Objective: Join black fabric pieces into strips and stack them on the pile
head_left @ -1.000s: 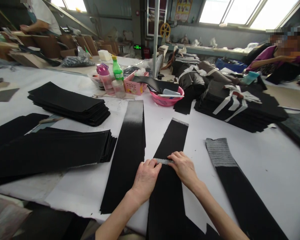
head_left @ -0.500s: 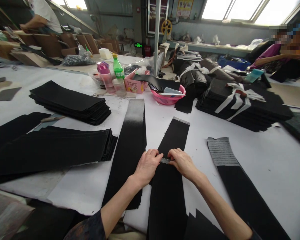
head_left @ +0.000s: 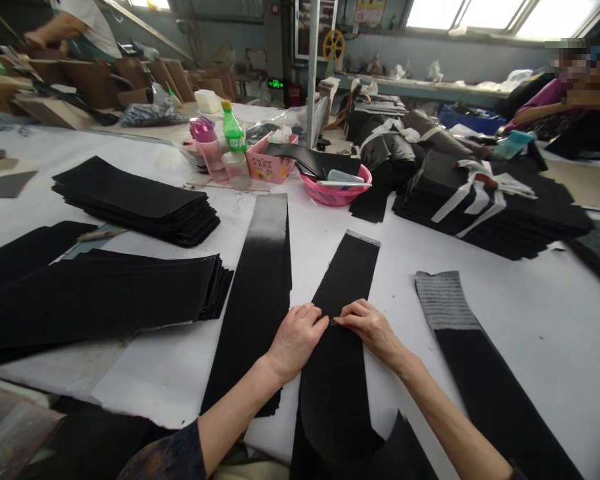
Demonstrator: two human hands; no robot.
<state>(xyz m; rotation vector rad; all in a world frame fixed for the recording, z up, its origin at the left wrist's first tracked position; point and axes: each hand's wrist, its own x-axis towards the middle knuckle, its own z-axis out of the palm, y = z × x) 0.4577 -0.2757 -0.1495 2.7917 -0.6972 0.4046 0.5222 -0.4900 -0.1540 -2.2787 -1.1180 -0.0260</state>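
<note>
My left hand [head_left: 297, 337] and my right hand [head_left: 373, 328] meet at a seam where two black strips of sheet material come together. Fingers of both are pinched at the end edge of the near strip [head_left: 336, 393], which curls upward close to my body. Beyond my fingertips the far strip [head_left: 347, 270] lies flat, with a thin grey band across its far end. To the left rests a layered pile of long black strips [head_left: 260, 267], its top end greyish. A separate black strip [head_left: 490, 373] with a grey ribbed end lies to the right.
Stacks of black pieces [head_left: 135, 200] cover the left of the white table [head_left: 535, 300]. A pink basin [head_left: 336, 193], a green bottle [head_left: 233, 130] and a pink box [head_left: 273, 163] stand at the back. Tied black bundles [head_left: 490, 207] lie back right. Two people are farther off.
My fingers have moved closer together along the seam. The grey edge that showed between them is now mostly out of sight, and the near strip bulges and curls more toward me.
</note>
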